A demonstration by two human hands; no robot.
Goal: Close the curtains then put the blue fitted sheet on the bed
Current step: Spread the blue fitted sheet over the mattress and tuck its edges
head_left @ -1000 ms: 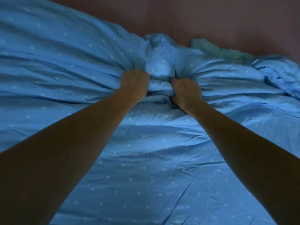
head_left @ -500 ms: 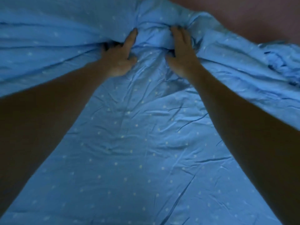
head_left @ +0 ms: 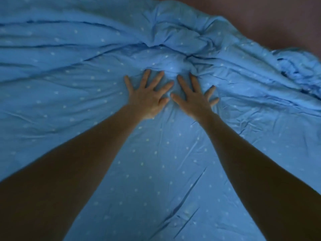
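The blue fitted sheet (head_left: 156, 171) with small pale dots covers almost the whole view in dim light. It lies fairly flat near me and bunches into a thick ridge of folds (head_left: 173, 46) further away. My left hand (head_left: 147, 96) and my right hand (head_left: 194, 96) lie palm down side by side on the sheet, just in front of that ridge. Fingers of both hands are spread and hold nothing.
A dull reddish-brown surface (head_left: 260, 18) shows beyond the sheet at the top right. At the right edge the sheet's gathered hem (head_left: 298, 70) is crumpled in a heap.
Both hands have let go of the bunched fabric they gripped and pushed away. They now rest flat and spread on the sheet, and the ridge of folds lies further from me.
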